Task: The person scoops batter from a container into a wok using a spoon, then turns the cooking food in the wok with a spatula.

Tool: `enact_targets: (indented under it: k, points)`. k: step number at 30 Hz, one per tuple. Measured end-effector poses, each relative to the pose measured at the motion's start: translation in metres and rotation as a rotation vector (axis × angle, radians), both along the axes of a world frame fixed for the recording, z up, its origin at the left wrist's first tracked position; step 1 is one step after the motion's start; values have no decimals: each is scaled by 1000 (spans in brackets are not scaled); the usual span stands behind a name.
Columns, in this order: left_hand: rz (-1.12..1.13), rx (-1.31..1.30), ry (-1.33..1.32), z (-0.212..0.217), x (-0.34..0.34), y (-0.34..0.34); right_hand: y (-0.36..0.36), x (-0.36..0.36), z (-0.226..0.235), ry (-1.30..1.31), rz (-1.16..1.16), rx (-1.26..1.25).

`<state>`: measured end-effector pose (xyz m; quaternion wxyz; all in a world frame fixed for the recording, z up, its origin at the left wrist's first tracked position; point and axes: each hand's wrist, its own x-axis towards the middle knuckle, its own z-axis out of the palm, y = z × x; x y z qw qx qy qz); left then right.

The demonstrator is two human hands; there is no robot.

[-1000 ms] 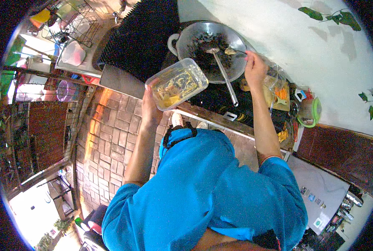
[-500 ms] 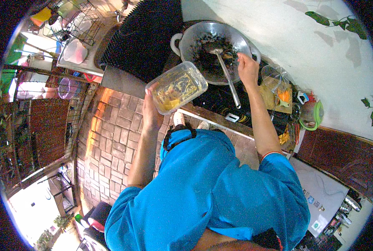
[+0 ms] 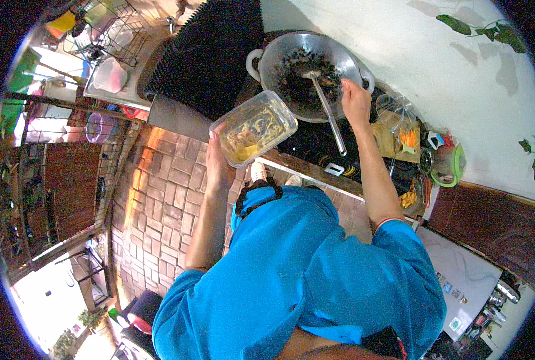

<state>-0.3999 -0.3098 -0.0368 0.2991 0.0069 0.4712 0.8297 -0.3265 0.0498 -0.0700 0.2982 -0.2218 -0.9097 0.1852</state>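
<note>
our left hand [image 3: 218,163] is clasped under the near end of a clear rectangular plastic container [image 3: 253,127], holding it up tilted just beside the wok [image 3: 306,75]; yellowish food scraps lie inside it. our right hand [image 3: 356,103] is at the wok's right rim, and we cannot tell whether its fingers are closed on anything; the long metal ladle [image 3: 326,110] lies just left of it, its bowl in the dark food and its handle slanting down across the black stove top [image 3: 315,147]. to the right of the stove we see a wire skimmer [image 3: 395,112] over a wooden board with orange pieces [image 3: 408,138], then a green-rimmed round jar [image 3: 449,163]. a small white rectangular label [image 3: 333,170] sits on the stove's front edge. at far left a dish rack [image 3: 108,36] holds a white plastic jug [image 3: 109,75]. brick paving [image 3: 159,198] spreads below.
</note>
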Motion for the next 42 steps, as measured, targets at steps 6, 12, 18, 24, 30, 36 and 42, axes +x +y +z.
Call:
enact_targets:
  k: [6, 12, 18, 24, 30, 36, 42]
  points:
    - [-3, 42, -31, 5, 3, -2, -2, 4, 1, 7, 6, 66]
    - [-25, -30, -24, -7, 2, -9, 1, 7, -6, 9, 11, 116]
    - [23, -25, -61, -8, 3, -11, -4, 8, -2, -12, -12, 112]
    - [30, 40, -73, -5, 5, -11, -8, 11, 4, 131, -12, 102]
    - [29, 16, -100, 2, 7, -6, -2, 18, -2, -64, -32, 132]
    - [30, 20, -93, 2, 7, -3, 0, 19, 0, 34, -20, 61]
    - [-3, -5, -47, -7, 4, 1, 3, 19, -6, 42, -5, 70]
